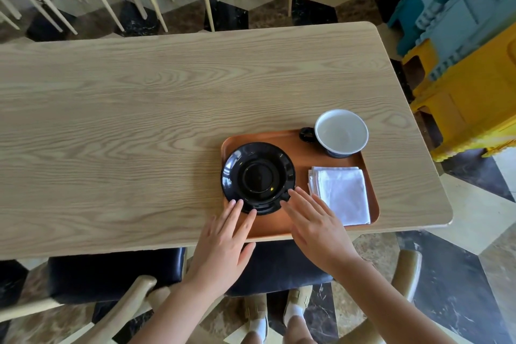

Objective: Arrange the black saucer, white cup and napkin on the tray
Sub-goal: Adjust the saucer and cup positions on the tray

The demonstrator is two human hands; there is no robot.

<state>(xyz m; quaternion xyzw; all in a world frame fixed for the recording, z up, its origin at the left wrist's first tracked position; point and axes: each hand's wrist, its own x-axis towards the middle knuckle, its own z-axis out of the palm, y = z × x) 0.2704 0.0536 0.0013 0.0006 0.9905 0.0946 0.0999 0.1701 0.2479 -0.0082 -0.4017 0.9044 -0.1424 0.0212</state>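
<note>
On the unlabelled tray (290,223), left hand (223,243) and right hand (315,226), fingers spread, touch the black saucer (258,177).

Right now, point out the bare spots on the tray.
On the tray, bare patches lie between saucer and cup, and along the near edge below the saucer, where both hands hover. The right side is crowded with the napkin.

Both hands were flat, palms down, fingers extended. Left hand (223,243) pointed toward 1 o'clock, right hand (315,226) toward 11; neither gripped anything.
</note>
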